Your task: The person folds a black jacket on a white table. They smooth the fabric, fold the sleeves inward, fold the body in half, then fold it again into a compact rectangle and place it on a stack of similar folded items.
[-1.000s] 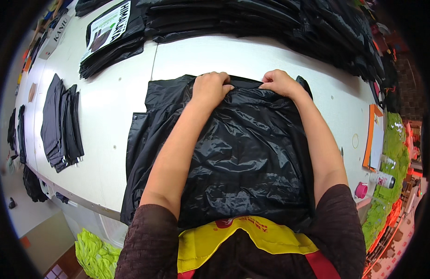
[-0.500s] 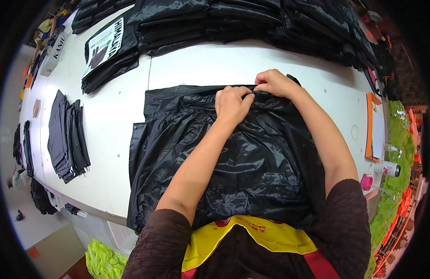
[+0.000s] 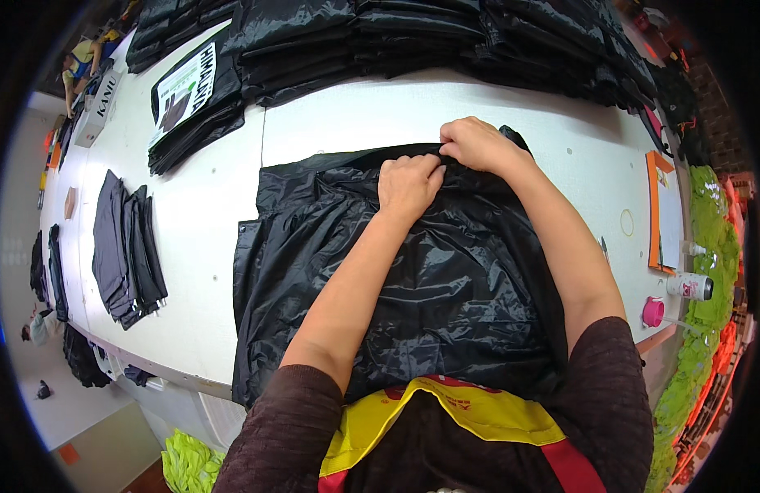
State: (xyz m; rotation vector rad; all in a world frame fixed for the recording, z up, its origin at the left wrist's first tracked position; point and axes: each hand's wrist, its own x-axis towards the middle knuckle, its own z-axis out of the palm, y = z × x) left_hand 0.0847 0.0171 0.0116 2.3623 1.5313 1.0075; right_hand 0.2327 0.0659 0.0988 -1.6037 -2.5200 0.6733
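Note:
A shiny black garment (image 3: 445,287) lies spread and creased on the white table, its near part reaching my apron. Along its far edge both my hands work close together. My left hand (image 3: 406,189) is closed, knuckles up, pinching the black fabric near the middle of that edge. Just to its right and a little farther away, my right hand (image 3: 477,144) pinches the same edge with thumb and forefinger. The fabric between the fingertips is mostly hidden. A metal snap shows on the garment's left flap.
Stacks of folded black garments (image 3: 363,41) line the far side of the white table (image 3: 191,214). A bagged pack (image 3: 187,103) with a printed card lies far left, dark folded pouches (image 3: 127,251) nearer. At right are an orange-edged board (image 3: 661,209), a bottle (image 3: 690,286) and a pink cup (image 3: 653,311).
Both hands keep their pinch on the garment's far edge. My right hand has shifted slightly left and away from me. The whole view has turned a little.

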